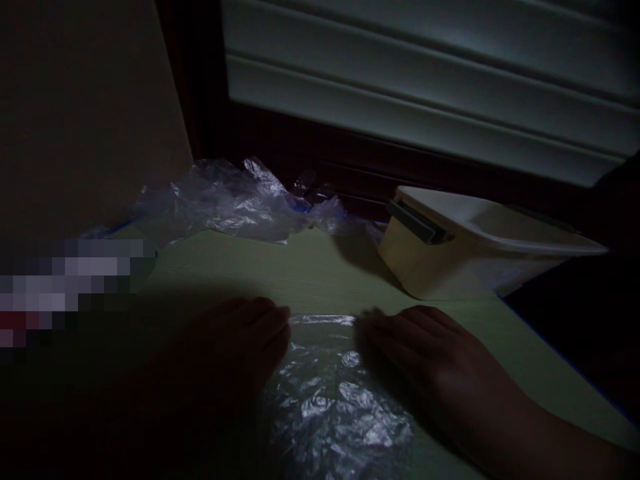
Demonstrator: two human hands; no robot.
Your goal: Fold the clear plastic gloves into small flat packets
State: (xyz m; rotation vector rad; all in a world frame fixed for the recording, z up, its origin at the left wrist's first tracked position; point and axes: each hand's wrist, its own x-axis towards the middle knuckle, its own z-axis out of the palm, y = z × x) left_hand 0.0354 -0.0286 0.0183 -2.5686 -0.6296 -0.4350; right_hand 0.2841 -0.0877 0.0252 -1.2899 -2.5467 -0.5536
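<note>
A crinkled clear plastic bag (340, 407) lies on the pale green table (240, 267), its straight top edge running between my two hands. My left hand (245, 340) is closed at the bag's upper left corner, its fingers together and in deep shadow. At the upper right corner my right hand (425, 347) has its fingers pressed together on the bag's edge, the fingertips a little blurred. The bag's lower part runs out of the picture at the bottom.
A heap of crumpled clear plastic (225, 200) lies along the table's back edge. To its right stands a cream bin (440, 260) with a dark handle, near the table's right edge. Behind are louvred shutters (400, 87). A pixelated patch covers something at the left.
</note>
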